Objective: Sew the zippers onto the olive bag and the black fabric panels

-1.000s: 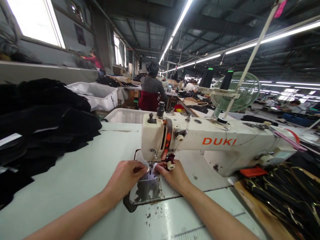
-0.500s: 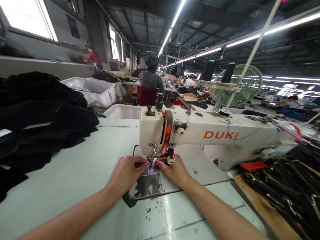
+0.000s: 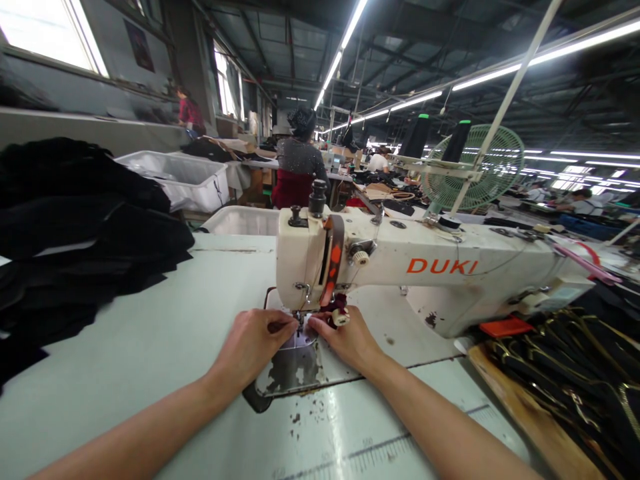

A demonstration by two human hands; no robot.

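A white sewing machine (image 3: pixel 430 270) marked DUKI stands on the pale green table (image 3: pixel 150 347). Both of my hands meet under its needle, above the worn metal needle plate (image 3: pixel 293 367). My left hand (image 3: pixel 255 347) is curled, with its fingertips pinched together at the needle. My right hand (image 3: pixel 347 340) is also pinched there, fingers pressed together beside a small cream knob. Whatever the fingertips hold is too small to make out.
Black fabric (image 3: pixel 75 233) is heaped at the table's left. Black pieces with gold trim (image 3: pixel 575 373) lie on a board at the right. White bins (image 3: pixel 180 177) and a green fan (image 3: pixel 475 167) stand behind. A person (image 3: pixel 297 163) sits ahead, back turned; other workers are farther off.
My hands have stayed pinched at the needle. The view has shifted slightly, so the machine sits a little higher in the picture.
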